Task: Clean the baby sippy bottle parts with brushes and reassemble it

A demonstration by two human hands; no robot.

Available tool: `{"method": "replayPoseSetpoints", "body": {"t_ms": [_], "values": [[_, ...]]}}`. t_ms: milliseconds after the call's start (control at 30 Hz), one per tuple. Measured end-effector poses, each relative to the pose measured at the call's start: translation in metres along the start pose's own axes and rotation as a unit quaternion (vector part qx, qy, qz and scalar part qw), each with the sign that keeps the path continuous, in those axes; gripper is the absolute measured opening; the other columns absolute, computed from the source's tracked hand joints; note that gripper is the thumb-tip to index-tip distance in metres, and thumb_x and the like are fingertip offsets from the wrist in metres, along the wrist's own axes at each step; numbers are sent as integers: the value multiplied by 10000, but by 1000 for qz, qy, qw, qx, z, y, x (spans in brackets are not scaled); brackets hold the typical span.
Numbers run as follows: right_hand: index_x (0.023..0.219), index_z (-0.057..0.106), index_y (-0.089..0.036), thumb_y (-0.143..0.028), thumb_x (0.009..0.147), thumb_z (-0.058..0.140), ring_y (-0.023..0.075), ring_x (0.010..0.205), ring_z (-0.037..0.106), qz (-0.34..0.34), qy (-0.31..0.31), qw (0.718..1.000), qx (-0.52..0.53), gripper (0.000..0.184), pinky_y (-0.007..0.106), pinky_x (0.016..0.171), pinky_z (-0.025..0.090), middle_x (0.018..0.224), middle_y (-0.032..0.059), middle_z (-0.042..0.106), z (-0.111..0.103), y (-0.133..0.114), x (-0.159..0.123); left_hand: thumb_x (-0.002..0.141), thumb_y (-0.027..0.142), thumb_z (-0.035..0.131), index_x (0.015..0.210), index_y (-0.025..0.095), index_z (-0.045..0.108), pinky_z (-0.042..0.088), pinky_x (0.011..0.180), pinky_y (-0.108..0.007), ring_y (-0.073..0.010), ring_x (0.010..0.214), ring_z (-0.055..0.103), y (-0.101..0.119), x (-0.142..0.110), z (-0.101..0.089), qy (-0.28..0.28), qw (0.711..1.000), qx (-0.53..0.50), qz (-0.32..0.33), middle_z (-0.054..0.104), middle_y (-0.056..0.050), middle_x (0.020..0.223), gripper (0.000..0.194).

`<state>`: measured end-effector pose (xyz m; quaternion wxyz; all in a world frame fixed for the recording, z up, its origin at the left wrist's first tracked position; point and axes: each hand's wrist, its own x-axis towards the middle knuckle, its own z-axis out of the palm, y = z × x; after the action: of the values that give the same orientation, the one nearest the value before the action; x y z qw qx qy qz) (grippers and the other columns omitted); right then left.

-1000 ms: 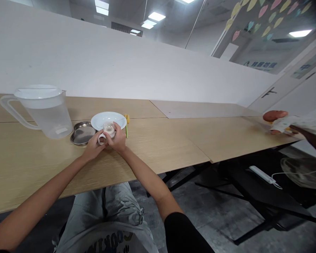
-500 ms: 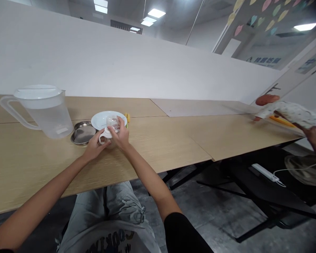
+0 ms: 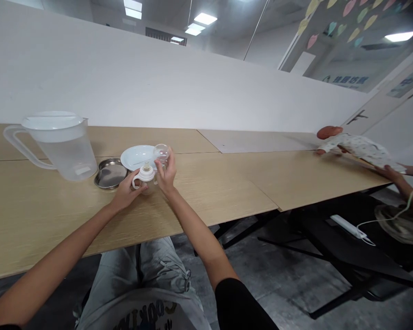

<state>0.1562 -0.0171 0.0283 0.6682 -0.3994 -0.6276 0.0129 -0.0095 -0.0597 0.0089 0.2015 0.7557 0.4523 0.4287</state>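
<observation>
**Baby bottle and clear cap held apart over a surface**

The left hand (image 3: 127, 193) wraps its fingers (image 3: 135, 181) around the baby bottle (image 3: 146, 178), held just in front of a white plate (image 3: 134, 156). The right hand (image 3: 166, 175) pinches the clear cap (image 3: 161, 152) narrowly in its fingers (image 3: 169, 158), near the teat but not touching it. A steel tray (image 3: 110, 173) and a plastic pitcher (image 3: 59, 147) stand to the left on the wooden surface (image 3: 37, 220). Farther right, a co-worker's hand (image 3: 389, 173) is beside a baby doll (image 3: 356, 146).

The light wooden desk (image 3: 55, 206) carried a plastic pitcher (image 3: 64, 153), a steel tray (image 3: 110, 173) and a white plate (image 3: 136, 156) side by side, with a pale board (image 3: 258, 141) lying farther along.
</observation>
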Motion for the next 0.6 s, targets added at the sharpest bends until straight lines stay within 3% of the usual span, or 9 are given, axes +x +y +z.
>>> {"method": "replayPoseSetpoints", "body": {"t_ms": [100, 167, 333, 467, 600], "values": [[1528, 187, -189, -471, 992, 358, 234, 1115, 607, 51, 82, 995, 14, 630, 354, 850, 559, 1347, 195, 483, -6, 6, 10, 784, 602, 621, 1383, 153, 467, 503, 870, -372, -257, 987, 621, 1, -1, 0, 4, 1000, 4, 0, 672, -95, 1066, 764], [1512, 226, -194, -441, 977, 413, 233, 1017, 637, 93, 100, 990, 25, 619, 366, 811, 560, 1277, 189, 535, -10, 12, 15, 791, 606, 614, 1384, 153, 466, 504, 868, -375, -250, 952, 627, 3, -1, -1, 2, 1000, 5, -4, 677, -89, 1037, 761], [1411, 410, -196, -321, 897, 570, 164, 694, 622, 136, 6, 991, 4, 553, 328, 740, 547, 942, 66, 662, -8, 26, 16, 791, 607, 621, 1378, 152, 476, 502, 864, -371, -248, 937, 625, 3, 0, -1, 2, 1000, 12, -2, 677, -87, 1029, 758], [1357, 477, -188, -163, 827, 587, 137, 666, 604, 133, -82, 988, -6, 542, 281, 726, 529, 903, 28, 667, -1, 31, 12, 789, 598, 631, 1377, 150, 476, 505, 851, -365, -227, 873, 627, 0, 1, 0, 3, 1000, 10, -1, 678, -76, 1003, 755], [1342, 491, -175, -104, 789, 559, 133, 691, 605, 144, -88, 986, 4, 561, 257, 709, 527, 868, 20, 653, 1, 34, 12, 781, 597, 636, 1369, 155, 486, 512, 839, -363, -228, 864, 628, 0, 0, 0, 6, 1000, 14, -4, 680, -73, 994, 751]]}}
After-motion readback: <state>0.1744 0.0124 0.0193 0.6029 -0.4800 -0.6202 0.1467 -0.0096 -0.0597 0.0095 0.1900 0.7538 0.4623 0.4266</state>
